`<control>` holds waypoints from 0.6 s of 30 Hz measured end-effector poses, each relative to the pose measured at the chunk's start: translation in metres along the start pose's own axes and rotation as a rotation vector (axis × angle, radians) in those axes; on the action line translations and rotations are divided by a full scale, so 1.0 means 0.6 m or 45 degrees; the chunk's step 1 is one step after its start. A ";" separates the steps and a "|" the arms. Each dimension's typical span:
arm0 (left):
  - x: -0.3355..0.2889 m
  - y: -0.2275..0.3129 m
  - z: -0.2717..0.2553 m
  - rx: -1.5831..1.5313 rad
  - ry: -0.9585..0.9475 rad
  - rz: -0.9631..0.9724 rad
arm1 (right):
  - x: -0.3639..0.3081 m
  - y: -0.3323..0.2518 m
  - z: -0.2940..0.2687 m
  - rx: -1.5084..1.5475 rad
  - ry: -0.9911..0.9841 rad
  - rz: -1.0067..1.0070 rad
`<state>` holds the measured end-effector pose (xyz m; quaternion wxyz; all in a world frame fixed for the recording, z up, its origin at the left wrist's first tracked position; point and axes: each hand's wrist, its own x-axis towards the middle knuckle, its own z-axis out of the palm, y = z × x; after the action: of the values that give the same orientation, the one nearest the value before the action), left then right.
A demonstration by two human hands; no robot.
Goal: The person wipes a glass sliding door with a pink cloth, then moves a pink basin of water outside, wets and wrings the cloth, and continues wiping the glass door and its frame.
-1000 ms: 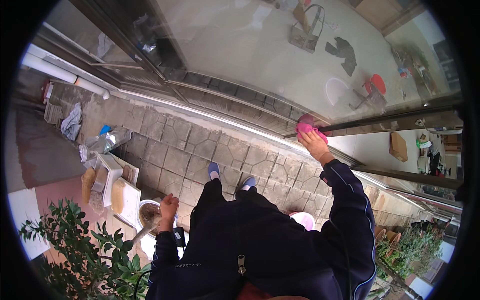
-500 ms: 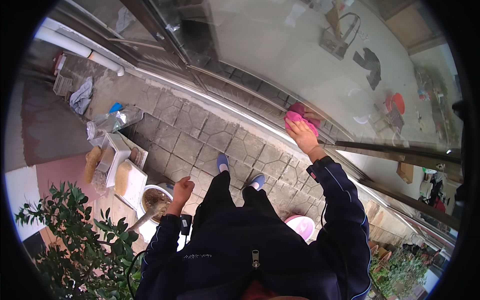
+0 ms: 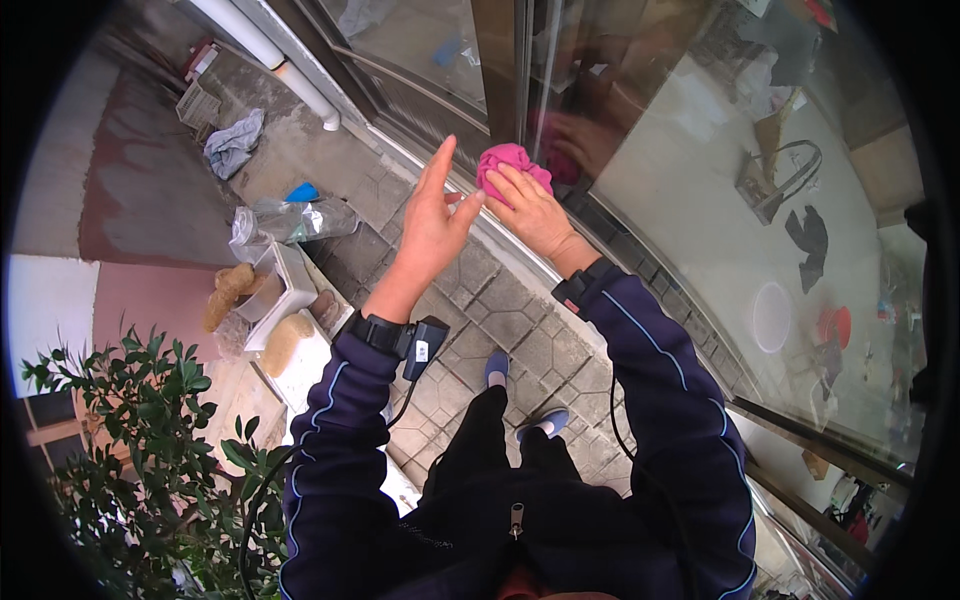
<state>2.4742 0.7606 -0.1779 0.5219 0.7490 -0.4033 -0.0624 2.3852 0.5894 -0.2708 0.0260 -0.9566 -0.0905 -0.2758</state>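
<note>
My right hand [image 3: 538, 216] grips a bunched pink cloth [image 3: 513, 162] beside the lower part of a glass door [image 3: 625, 205], whose pane mirrors the hand and the cloth. Just left of it my left hand [image 3: 432, 228] is raised in the air, fingers extended and thumb apart, holding nothing. Its thumb comes close to the right hand; whether they touch I cannot tell. A dark upright frame [image 3: 502, 70] stands beyond the cloth. Both wrists wear black straps, and a small black device [image 3: 425, 347] hangs by the left one.
On the left, a white box [image 3: 283, 292] and a tan sponge [image 3: 287, 343] sit near a clear plastic bag [image 3: 290, 220]. A grey rag [image 3: 234, 143] lies farther off. A leafy plant [image 3: 130, 440] fills the lower left. A white pipe [image 3: 285, 65] runs along the wall.
The right hand and pink cloth have moved left along the glass to the upright frame. My left hand has risen from low beside the body, its fingers opening. The view has shifted leftward.
</note>
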 end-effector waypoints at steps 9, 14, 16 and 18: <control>0.181 0.047 0.052 -0.119 0.064 0.038 | -0.069 -0.005 0.119 -0.138 -0.401 0.485; 0.212 0.033 0.075 0.046 0.253 0.289 | -0.089 -0.010 0.116 -0.158 -0.148 0.471; 0.211 0.028 0.072 -0.059 0.179 0.172 | -0.115 -0.019 0.091 -0.163 -0.242 0.535; 0.212 0.025 0.072 -0.003 0.181 0.206 | -0.157 -0.029 0.057 -0.169 -0.298 0.599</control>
<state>2.5287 0.6423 -0.1431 0.5534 0.7161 -0.4241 0.0329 2.3217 0.5952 -0.3500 0.0158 -0.9763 0.1500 -0.1552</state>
